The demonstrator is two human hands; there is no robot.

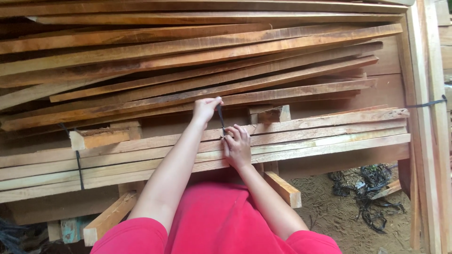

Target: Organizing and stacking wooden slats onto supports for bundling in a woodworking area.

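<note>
At centre of the head view, left hand point(205, 109) pinches the upper end of a black strap point(220, 117); right hand point(237, 146), fingers curled shut, pins its lower end on the bundled planks point(306, 136). Judged mid-tie: another black band point(78, 164) at 8 o'clock is already fastened. Loose boards point(188, 61) stacked at 12 o'clock; sandy floor point(329, 211) with tangled strap scraps point(372, 193) at 4 o'clock.

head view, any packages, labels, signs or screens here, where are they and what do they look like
None in view: no package, label, sign or screen.
Only rough reddish-brown wooden planks stacked across the frame.
A dark strap runs between the left hand and right hand.
A tangle of dark straps lies on the dirt at lower right.
</note>
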